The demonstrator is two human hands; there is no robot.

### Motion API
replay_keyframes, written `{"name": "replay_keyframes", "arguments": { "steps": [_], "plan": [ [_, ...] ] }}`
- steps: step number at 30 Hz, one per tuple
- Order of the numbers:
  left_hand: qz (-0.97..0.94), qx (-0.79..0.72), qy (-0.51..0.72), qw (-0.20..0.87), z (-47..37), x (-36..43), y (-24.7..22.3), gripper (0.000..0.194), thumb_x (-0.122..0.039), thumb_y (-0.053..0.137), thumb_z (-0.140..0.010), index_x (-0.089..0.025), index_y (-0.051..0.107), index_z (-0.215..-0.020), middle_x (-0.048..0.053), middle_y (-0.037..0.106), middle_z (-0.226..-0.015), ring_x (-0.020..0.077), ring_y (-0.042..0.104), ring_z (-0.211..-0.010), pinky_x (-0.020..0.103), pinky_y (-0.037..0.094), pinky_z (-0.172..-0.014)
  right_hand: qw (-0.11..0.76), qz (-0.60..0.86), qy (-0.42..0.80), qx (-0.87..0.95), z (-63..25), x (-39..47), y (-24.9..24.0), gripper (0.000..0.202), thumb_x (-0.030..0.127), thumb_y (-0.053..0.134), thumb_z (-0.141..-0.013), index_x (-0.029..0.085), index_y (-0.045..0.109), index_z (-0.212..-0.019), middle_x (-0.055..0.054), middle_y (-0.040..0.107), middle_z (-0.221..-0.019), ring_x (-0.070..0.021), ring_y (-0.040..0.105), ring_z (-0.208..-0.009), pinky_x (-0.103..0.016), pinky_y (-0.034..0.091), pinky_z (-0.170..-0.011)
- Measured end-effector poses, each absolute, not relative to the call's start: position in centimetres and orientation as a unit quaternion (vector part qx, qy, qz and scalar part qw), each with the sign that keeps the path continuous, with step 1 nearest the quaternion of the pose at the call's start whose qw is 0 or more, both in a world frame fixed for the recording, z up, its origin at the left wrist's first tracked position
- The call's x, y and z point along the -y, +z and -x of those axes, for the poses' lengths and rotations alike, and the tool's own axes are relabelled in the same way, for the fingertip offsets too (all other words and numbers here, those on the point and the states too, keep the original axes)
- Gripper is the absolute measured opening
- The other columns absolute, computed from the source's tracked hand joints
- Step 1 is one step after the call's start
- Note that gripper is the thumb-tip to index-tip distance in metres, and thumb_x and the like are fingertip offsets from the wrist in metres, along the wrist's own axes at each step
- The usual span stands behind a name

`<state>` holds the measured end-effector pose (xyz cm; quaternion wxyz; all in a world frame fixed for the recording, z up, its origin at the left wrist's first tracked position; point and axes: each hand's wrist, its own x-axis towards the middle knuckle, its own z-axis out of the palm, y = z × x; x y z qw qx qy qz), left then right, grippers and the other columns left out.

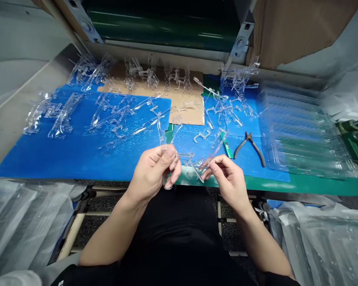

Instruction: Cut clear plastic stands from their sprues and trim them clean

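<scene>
Both my hands grip a clear plastic moulded part [185, 155] with thin branching bars, held above the front edge of the bench. My left hand [158, 167] is closed, its thumb pressed over the part's left side. On the right side, my right hand [226, 176] pinches the part between thumb and fingers. Behind the hands lie a green box cutter-like tool [226, 146] and a pair of dark-handled nippers [250, 149], jaws pointing away from me. More clear plastic parts [116, 113] are spread over the blue sheet [56, 159].
A brown cardboard sheet [187, 111] lies at the back with upright clear parts [150, 77] on it. To the right sits a stack of clear ridged trays [304, 131]. A green roller [164, 28] spans the rear. Plastic-wrapped bundles [24, 222] flank me below the bench.
</scene>
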<state>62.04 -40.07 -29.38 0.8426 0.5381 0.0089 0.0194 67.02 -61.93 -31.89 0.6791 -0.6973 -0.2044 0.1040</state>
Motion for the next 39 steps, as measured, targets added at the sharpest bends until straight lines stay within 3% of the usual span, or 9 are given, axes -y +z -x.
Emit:
{"name": "replay_keyframes", "arguments": {
  "steps": [5,8,12,16,19,23,28,34,39],
  "plan": [
    [-0.457,-0.026,-0.035,0.888,-62.6,39.8,-29.0,0.050,-0.044,0.070,-0.108,-0.018,0.048,-0.071,-0.005,0.048,-0.049,0.0044,0.029,-0.034,0.019,0.030,-0.042,0.732,0.638,0.171,0.166,-66.9,61.3,-31.5,0.023,0.043,0.070,-0.110,0.024,0.060,-0.106,0.003,0.075,-0.079,-0.0103,0.062,-0.054,-0.026,0.048,-0.057],
    [-0.454,0.002,-0.064,0.889,-62.7,39.7,-29.1,0.050,-0.046,0.071,-0.106,-0.019,0.048,-0.071,-0.007,0.042,-0.049,0.0046,0.024,-0.037,0.019,0.029,-0.043,0.767,0.586,0.216,0.146,-67.0,61.1,-31.3,0.028,0.045,0.074,-0.108,0.021,0.065,-0.096,0.001,0.074,-0.077,-0.0091,0.058,-0.055,-0.025,0.045,-0.056],
    [-0.531,0.077,-0.071,0.841,-62.4,39.2,-29.6,0.046,-0.046,0.067,-0.108,-0.020,0.051,-0.075,-0.005,0.038,-0.055,0.0081,0.030,-0.044,0.022,0.026,-0.048,0.822,0.491,0.278,0.082,-67.6,61.3,-31.2,0.033,0.044,0.079,-0.104,0.021,0.063,-0.087,0.003,0.069,-0.071,-0.0059,0.051,-0.051,-0.020,0.038,-0.052],
    [-0.662,0.176,-0.030,0.728,-62.8,37.9,-29.9,0.045,-0.045,0.069,-0.107,-0.019,0.061,-0.071,0.002,0.046,-0.060,0.0146,0.042,-0.054,0.031,0.035,-0.057,0.814,0.440,0.375,0.059,-68.5,62.0,-30.8,0.033,0.041,0.081,-0.097,0.021,0.058,-0.084,0.008,0.056,-0.060,-0.0033,0.028,-0.041,-0.019,0.031,-0.044],
    [-0.689,0.219,-0.040,0.690,-63.6,37.0,-29.9,0.047,-0.048,0.069,-0.105,-0.020,0.064,-0.067,0.005,0.049,-0.059,0.0178,0.045,-0.055,0.035,0.038,-0.060,0.805,0.422,0.412,0.056,-68.8,62.6,-30.5,0.034,0.039,0.081,-0.094,0.020,0.057,-0.080,0.010,0.050,-0.057,-0.0023,0.018,-0.040,-0.019,0.026,-0.040],
    [-0.674,0.188,-0.061,0.712,-64.2,37.4,-30.0,0.048,-0.052,0.074,-0.102,-0.021,0.064,-0.067,0.004,0.050,-0.056,0.0175,0.047,-0.053,0.034,0.040,-0.059,0.818,0.436,0.371,0.053,-68.4,62.9,-30.9,0.034,0.042,0.080,-0.100,0.021,0.060,-0.084,0.008,0.057,-0.059,-0.0041,0.028,-0.042,-0.020,0.030,-0.045],
    [-0.492,0.030,-0.067,0.867,-64.4,39.8,-29.9,0.050,-0.047,0.073,-0.104,-0.020,0.051,-0.068,-0.006,0.037,-0.047,0.0087,0.027,-0.041,0.022,0.030,-0.046,0.807,0.537,0.208,0.130,-68.0,62.7,-31.9,0.027,0.044,0.074,-0.108,0.022,0.069,-0.093,0.001,0.075,-0.072,-0.0073,0.045,-0.049,-0.023,0.035,-0.050],
    [-0.327,-0.105,-0.146,0.928,-64.1,41.3,-28.6,0.045,-0.026,0.055,-0.113,-0.018,0.046,-0.069,-0.005,0.045,-0.050,0.0035,0.015,-0.034,0.016,0.029,-0.040,0.814,0.523,0.208,0.145,-68.4,62.8,-32.9,0.031,0.049,0.075,-0.107,0.024,0.067,-0.092,0.001,0.073,-0.073,-0.0080,0.044,-0.048,-0.025,0.035,-0.049],
    [-0.416,-0.087,-0.131,0.896,-64.0,41.1,-28.8,0.047,-0.032,0.062,-0.108,-0.020,0.045,-0.066,-0.005,0.043,-0.046,0.0063,0.021,-0.034,0.022,0.026,-0.041,0.811,0.483,0.303,0.128,-69.1,63.3,-32.8,0.035,0.052,0.078,-0.103,0.022,0.065,-0.091,0.004,0.067,-0.066,-0.0055,0.033,-0.046,-0.022,0.024,-0.046]
  ]
}}
